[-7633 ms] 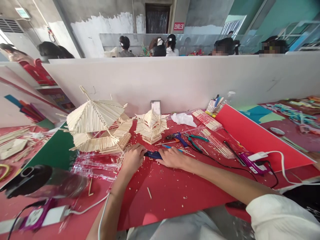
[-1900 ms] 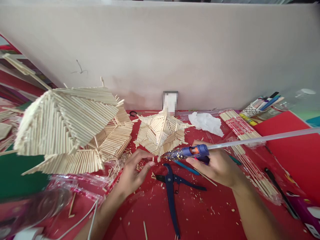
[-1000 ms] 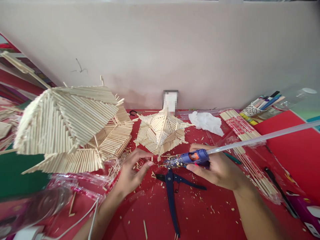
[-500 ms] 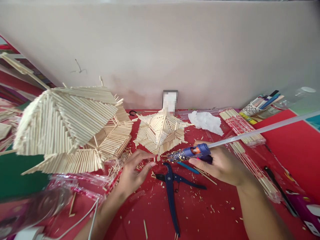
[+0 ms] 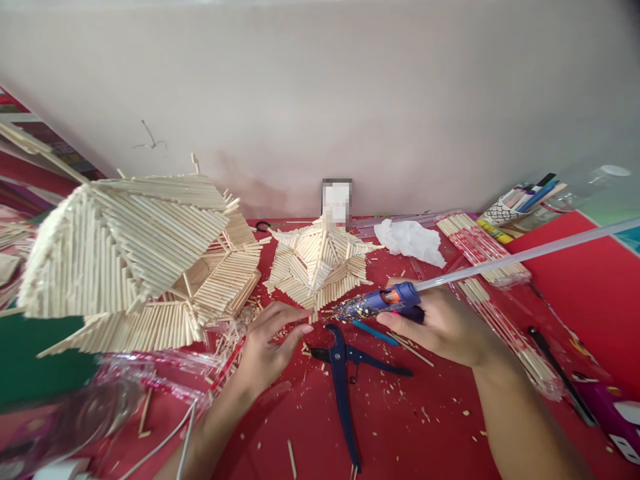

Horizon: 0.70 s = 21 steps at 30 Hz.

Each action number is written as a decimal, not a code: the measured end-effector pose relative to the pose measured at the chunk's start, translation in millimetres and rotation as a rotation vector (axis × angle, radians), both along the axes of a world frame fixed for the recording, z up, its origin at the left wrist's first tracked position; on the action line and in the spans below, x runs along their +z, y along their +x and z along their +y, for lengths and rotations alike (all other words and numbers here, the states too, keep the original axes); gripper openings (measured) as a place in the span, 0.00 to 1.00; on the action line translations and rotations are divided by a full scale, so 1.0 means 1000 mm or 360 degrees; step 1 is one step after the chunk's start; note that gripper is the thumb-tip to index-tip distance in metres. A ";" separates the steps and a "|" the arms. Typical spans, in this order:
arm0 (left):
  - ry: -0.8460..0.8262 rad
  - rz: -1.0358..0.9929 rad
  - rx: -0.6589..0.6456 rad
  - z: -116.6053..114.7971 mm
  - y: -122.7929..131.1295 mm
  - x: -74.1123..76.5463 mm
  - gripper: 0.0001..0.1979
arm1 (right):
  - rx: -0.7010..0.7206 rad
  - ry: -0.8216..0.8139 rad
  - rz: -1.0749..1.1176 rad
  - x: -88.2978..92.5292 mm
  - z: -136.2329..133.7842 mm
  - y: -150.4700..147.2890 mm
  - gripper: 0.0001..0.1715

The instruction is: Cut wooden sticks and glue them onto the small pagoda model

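My right hand (image 5: 437, 323) is wrapped round a blue hot glue gun (image 5: 375, 301), its flecked nozzle pointing left and a long clear glue stick (image 5: 515, 255) out of its back. Thumb and forefinger of my left hand (image 5: 273, 340) are pinched around a short piece of wooden stick (image 5: 311, 317), close to the nozzle tip; whether they touch I cannot tell. Just behind stands a small pointed roof model (image 5: 320, 260) made of sticks. Below the glue gun lie blue-handled cutters (image 5: 340, 380) with their handles apart.
A larger tiered stick model (image 5: 140, 247) fills the left side. White crumpled paper (image 5: 410, 241), bundles of chopsticks (image 5: 485, 250), a pen cup (image 5: 505, 212) and a red sheet (image 5: 590, 287) are at the right. Wood chips litter the red table (image 5: 410, 427). A white cable (image 5: 165, 437) runs by my left forearm.
The whole view has shifted slightly. Both hands hold nearly the same pose, the nozzle still beside the stick piece.
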State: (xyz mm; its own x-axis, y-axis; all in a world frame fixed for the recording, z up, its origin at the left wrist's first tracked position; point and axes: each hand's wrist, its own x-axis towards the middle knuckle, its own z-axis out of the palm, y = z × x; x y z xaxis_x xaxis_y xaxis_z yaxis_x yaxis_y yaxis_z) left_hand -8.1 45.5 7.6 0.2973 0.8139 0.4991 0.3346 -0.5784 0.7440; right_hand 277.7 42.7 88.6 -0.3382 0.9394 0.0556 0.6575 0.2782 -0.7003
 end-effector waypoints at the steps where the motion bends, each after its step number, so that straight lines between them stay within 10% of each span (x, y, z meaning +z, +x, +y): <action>1: -0.0002 0.0006 0.0000 0.000 0.000 0.000 0.06 | -0.0003 0.0004 -0.0006 0.000 0.000 0.000 0.16; 21: -0.0040 -0.0001 0.0027 -0.001 -0.001 -0.001 0.08 | -0.0007 0.0011 0.0012 -0.001 0.001 0.000 0.17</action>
